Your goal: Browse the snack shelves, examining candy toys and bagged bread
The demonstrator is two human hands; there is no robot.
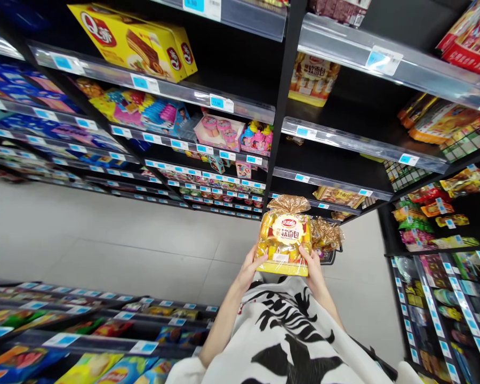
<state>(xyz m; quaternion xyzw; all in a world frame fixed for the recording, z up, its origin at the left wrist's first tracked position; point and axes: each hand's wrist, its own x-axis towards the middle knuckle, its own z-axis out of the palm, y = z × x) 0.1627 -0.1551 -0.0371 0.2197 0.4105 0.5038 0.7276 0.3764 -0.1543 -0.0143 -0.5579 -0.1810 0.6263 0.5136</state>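
Observation:
Between my two hands is a clear bag of soft bread rolls (286,234) with a gathered gold top and a yellow base. My left hand (248,268) grips its left lower side, the thumb lying across the front. On the opposite side my right hand (312,266) holds the lower right corner, thumb also on the front. The fingers behind the bag are hidden. Just beyond my right hand, a similar gold-topped bag (326,234) rests in a dark basket (328,258), partly covered by the bread I hold.
Ahead stand tall black shelves, with a yellow cake box (132,40), pink toy-like packs (220,132) and another bread bag (314,77). Chip bags (120,369) fill a low shelf behind on the left. More snack racks (444,298) are at right. Grey tiled floor (144,240) lies between.

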